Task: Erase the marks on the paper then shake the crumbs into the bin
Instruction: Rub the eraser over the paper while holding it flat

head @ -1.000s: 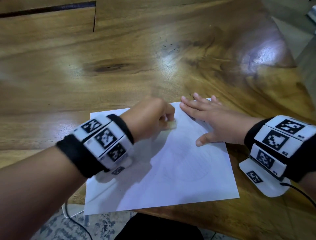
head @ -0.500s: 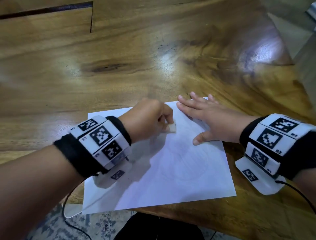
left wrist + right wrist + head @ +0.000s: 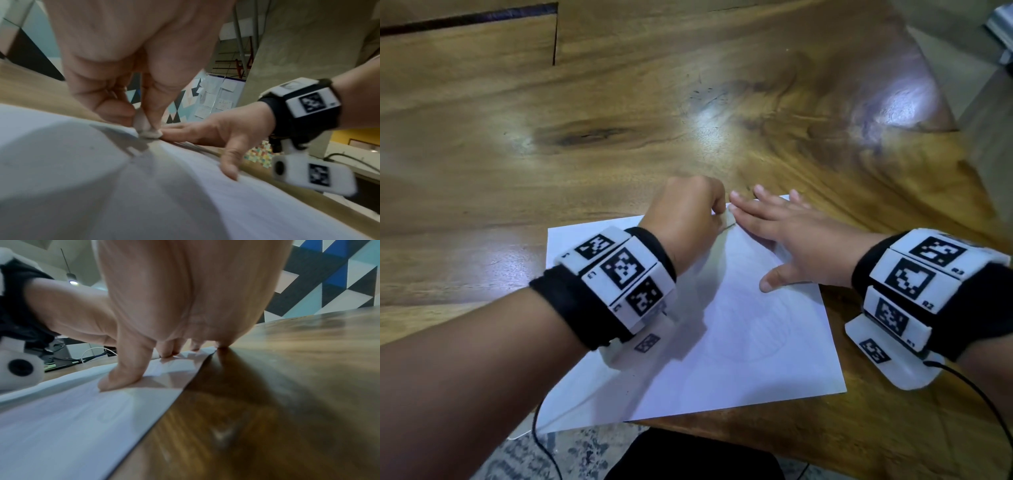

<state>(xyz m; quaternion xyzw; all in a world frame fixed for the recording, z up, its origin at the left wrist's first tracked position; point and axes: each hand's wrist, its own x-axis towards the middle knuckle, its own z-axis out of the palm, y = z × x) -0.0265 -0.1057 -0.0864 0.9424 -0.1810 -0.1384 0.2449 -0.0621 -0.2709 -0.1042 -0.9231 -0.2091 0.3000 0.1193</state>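
Note:
A white sheet of paper (image 3: pixel 739 342) lies at the near edge of the wooden table (image 3: pixel 619 137), with faint pencil circles on it. My left hand (image 3: pixel 688 219) pinches a small white eraser (image 3: pixel 150 132) and presses it on the paper near its far edge; in the head view the eraser (image 3: pixel 727 219) barely peeks out beside the fingers. My right hand (image 3: pixel 791 236) lies flat with straight fingers on the paper's far right corner, thumb (image 3: pixel 123 374) spread on the sheet, holding it down. No bin is in view.
The table top stretches far and left of the paper. A dark seam (image 3: pixel 554 37) runs in the wood at the far left. The table's right edge drops off beside my right wrist. Cables (image 3: pixel 979 397) hang from both wrist cameras.
My left hand has slid the eraser up the paper from the middle toward its far edge, next to the right fingertips. The right hand stays flat on the sheet.

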